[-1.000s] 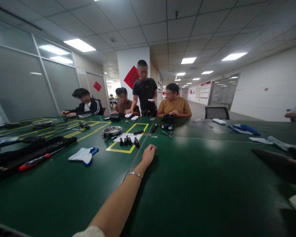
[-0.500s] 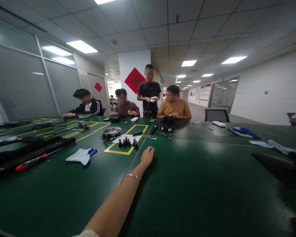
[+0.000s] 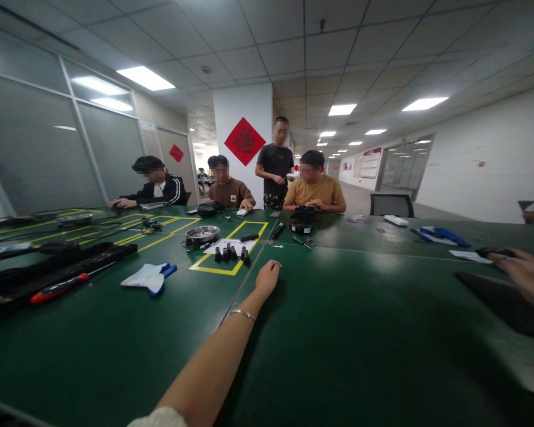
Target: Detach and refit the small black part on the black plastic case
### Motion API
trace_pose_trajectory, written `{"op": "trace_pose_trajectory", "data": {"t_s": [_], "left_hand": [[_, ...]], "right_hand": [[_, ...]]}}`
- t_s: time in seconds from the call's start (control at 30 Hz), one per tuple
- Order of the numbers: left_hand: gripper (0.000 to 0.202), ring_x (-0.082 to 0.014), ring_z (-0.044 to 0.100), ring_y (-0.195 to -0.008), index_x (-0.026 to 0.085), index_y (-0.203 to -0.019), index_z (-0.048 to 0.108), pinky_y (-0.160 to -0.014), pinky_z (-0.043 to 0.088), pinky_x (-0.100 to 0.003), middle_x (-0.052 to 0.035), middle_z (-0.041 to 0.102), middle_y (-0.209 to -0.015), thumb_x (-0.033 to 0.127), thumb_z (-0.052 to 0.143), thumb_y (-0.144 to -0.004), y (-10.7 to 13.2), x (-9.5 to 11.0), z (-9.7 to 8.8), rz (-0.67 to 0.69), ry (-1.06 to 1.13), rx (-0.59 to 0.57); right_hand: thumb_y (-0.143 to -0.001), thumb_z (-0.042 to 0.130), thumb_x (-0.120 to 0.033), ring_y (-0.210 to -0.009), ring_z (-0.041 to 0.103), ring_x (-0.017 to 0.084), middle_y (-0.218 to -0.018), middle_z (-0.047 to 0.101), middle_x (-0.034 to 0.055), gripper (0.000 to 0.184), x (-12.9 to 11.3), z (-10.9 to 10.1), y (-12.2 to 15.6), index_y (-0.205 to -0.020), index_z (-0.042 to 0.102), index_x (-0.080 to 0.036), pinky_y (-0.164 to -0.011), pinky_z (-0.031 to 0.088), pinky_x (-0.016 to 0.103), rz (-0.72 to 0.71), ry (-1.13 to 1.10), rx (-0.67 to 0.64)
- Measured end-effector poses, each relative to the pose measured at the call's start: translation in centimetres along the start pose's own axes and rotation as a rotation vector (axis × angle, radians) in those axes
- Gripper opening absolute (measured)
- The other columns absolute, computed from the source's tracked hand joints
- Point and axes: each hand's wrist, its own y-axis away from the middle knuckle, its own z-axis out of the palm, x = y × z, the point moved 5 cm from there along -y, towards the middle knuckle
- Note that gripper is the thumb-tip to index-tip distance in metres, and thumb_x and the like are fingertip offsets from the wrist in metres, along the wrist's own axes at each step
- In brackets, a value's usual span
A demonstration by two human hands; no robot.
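Note:
My left hand [image 3: 267, 277] rests on the green tabletop with its fingers loosely curled, a bracelet on the wrist. Nothing shows between its fingers. Just beyond it stand several small black cylinders with metal tips [image 3: 232, 254], on and beside a white sheet [image 3: 212, 246] within yellow tape. At the right edge, my right hand [image 3: 523, 273], smeared by motion, grips a flat dark object [image 3: 492, 252] whose kind I cannot make out. Below that hand lies a black sheet or pad [image 3: 493, 296]. White paper [image 3: 465, 255] lies left of the dark object.
Left on the table are blue-and-white gloves [image 3: 149, 277], a red-handled screwdriver [image 3: 60, 289] and a black tray [image 3: 93, 258]. A metal bowl [image 3: 203, 232], pliers [image 3: 303, 242] and more gloves [image 3: 440, 236] lie farther off. Three people sit opposite; another person [image 3: 276, 160] stands behind.
My right hand has come farther into view, moving up and left with the dark object. My left hand stays put. The standing person has shifted right, and a seated person's hand now touches a white box.

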Motion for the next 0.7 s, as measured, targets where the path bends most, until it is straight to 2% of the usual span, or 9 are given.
{"op": "trace_pose_trajectory", "data": {"t_s": [0.07, 0.17, 0.2, 0.3, 0.37, 0.47, 0.57, 0.63, 0.7], "left_hand": [[0.023, -0.014, 0.052, -0.063, 0.021, -0.083, 0.06, -0.057, 0.035, -0.024, 0.0004, 0.058, -0.069, 0.03, 0.039, -0.082, 0.0, -0.1, 0.0, 0.008, 0.004, 0.002], [0.024, -0.014, 0.052, -0.063, 0.021, -0.083, 0.06, -0.056, 0.035, -0.024, 0.0004, 0.058, -0.069, 0.031, 0.039, -0.082, -0.1, -0.2, 0.1, 0.01, 0.013, 0.005], [0.024, -0.0139, 0.052, -0.063, 0.021, -0.083, 0.06, -0.056, 0.035, -0.024, 0.0004, 0.058, -0.069, 0.031, 0.039, -0.082, -0.2, -0.2, 0.1, 0.012, 0.014, 0.004], [0.024, -0.014, 0.053, -0.066, 0.02, -0.082, 0.061, -0.058, 0.036, -0.024, 0.0001, 0.059, -0.07, 0.029, 0.039, -0.082, -0.2, -0.1, 0.1, 0.041, 0.024, 0.022], [0.023, -0.0141, 0.054, -0.068, 0.019, -0.082, 0.06, -0.06, 0.036, -0.023, -0.0002, 0.06, -0.071, 0.027, 0.039, -0.082, -0.2, 0.1, -0.1, 0.066, 0.046, 0.067], [0.022, -0.0143, 0.055, -0.07, 0.018, -0.08, 0.059, -0.061, 0.037, -0.023, -0.0004, 0.06, -0.071, 0.026, 0.039, -0.082, 0.0, 0.5, -0.5, 0.089, 0.077, 0.131], [0.021, -0.0146, 0.055, -0.07, 0.018, -0.079, 0.059, -0.061, 0.037, -0.024, -0.0004, 0.06, -0.071, 0.026, 0.04, -0.082, 0.1, 0.6, -0.6, 0.093, 0.079, 0.133], [0.021, -0.0145, 0.055, -0.068, 0.018, -0.079, 0.059, -0.061, 0.037, -0.024, -0.0004, 0.06, -0.07, 0.025, 0.04, -0.082, 0.0, 0.6, -0.6, 0.087, 0.077, 0.116], [0.021, -0.0143, 0.055, -0.068, 0.018, -0.08, 0.06, -0.061, 0.037, -0.024, -0.0005, 0.06, -0.07, 0.025, 0.04, -0.081, 0.0, 0.5, -0.5, 0.081, 0.075, 0.102]], "right_hand": [[-0.084, 0.022, -0.033, -0.126, 0.035, 0.028, -0.14, 0.032, 0.01, 0.051, -3.4, 1.6, 0.9, -0.128, 0.044, -0.019, -0.106, 0.029, 0.034, -0.071, -0.086, -0.001], [-0.08, 0.028, -0.033, -0.13, 0.028, 0.025, -0.139, 0.032, 0.0055, 0.045, -10.5, 5.1, 5.1, -0.113, 0.055, -0.022, -0.11, 0.019, 0.034, -0.428, -0.201, -0.125], [-0.081, 0.028, -0.034, -0.13, 0.027, 0.026, -0.139, 0.032, 0.0051, 0.043, -12.7, 6.1, 7.1, -0.111, 0.057, -0.022, -0.11, 0.018, 0.036, -0.529, -0.227, -0.143], [-0.086, 0.034, -0.041, -0.131, 0.025, 0.03, -0.139, 0.031, 0.0043, 0.041, -18.6, 8.9, 14.6, -0.115, 0.057, -0.024, -0.11, 0.017, 0.045, -0.85, -0.298, -0.322], [-0.089, 0.033, -0.036, -0.133, 0.021, 0.026, -0.143, 0.027, 0.0002, 0.04, -21.3, 10.0, 20.0, -0.124, 0.05, -0.029, -0.11, 0.018, 0.046, -1.031, -0.358, -0.487], [-0.091, 0.028, -0.022, -0.133, 0.024, 0.02, -0.146, 0.023, -0.0004, 0.045, -23.8, 10.6, 26.9, -0.134, 0.04, -0.03, -0.11, 0.022, 0.042, -1.171, -0.359, -0.773], [-0.087, 0.032, -0.014, -0.132, 0.026, 0.018, -0.145, 0.026, -0.0023, 0.052, -25.1, 10.0, 31.5, -0.137, 0.036, -0.031, -0.11, 0.022, 0.037, -1.209, -0.329, -1.027], [-0.085, 0.034, -0.015, -0.131, 0.029, 0.017, -0.143, 0.03, -0.0073, 0.055, -25.3, 9.3, 32.8, -0.135, 0.036, -0.037, -0.11, 0.023, 0.034, -1.199, -0.313, -1.136], [-0.087, 0.034, -0.02, -0.129, 0.033, 0.019, -0.14, 0.035, -0.0104, 0.047, -25.1, 8.8, 32.3, -0.127, 0.044, -0.043, -0.108, 0.027, 0.034, -1.153, -0.325, -1.129]]}}
